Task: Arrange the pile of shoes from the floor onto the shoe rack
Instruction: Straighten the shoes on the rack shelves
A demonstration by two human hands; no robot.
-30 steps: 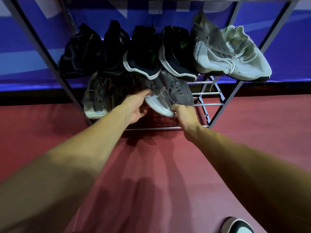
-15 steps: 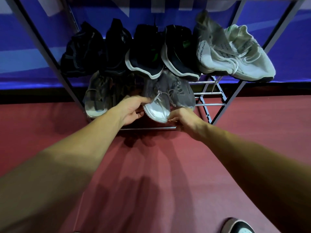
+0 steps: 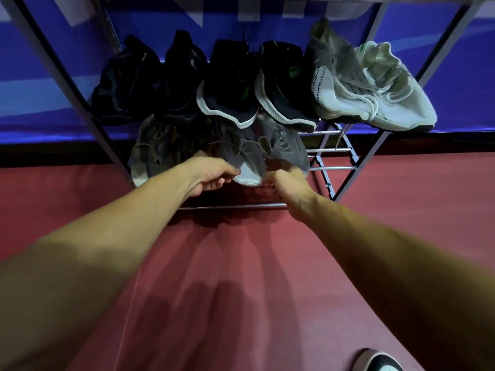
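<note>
The metal-rod shoe rack [image 3: 334,150] carries two tiers. On the upper shelf, from the left, stand two all-black shoes [image 3: 126,84], two black shoes with white soles [image 3: 227,89] and two pale knit trainers [image 3: 337,87], toes hanging over the front edge. The lower shelf holds a dull olive-grey trainer [image 3: 152,156] at the left, then a grey knit trainer with a white toe [image 3: 241,159] and, touching it on the right, a second grey trainer [image 3: 289,148].

My left grip [image 3: 211,178] is narrow, fingers curled and thumb on top, pinching the left edge of the white toe. My right grip [image 3: 288,183] is curled just to the right of that toe, where the two grey trainers meet; its fingertips are hidden, so I cannot tell whether it clasps anything. The white-toed trainer lies between my two grips, toe towards me, above the red floor [image 3: 241,263].
</note>
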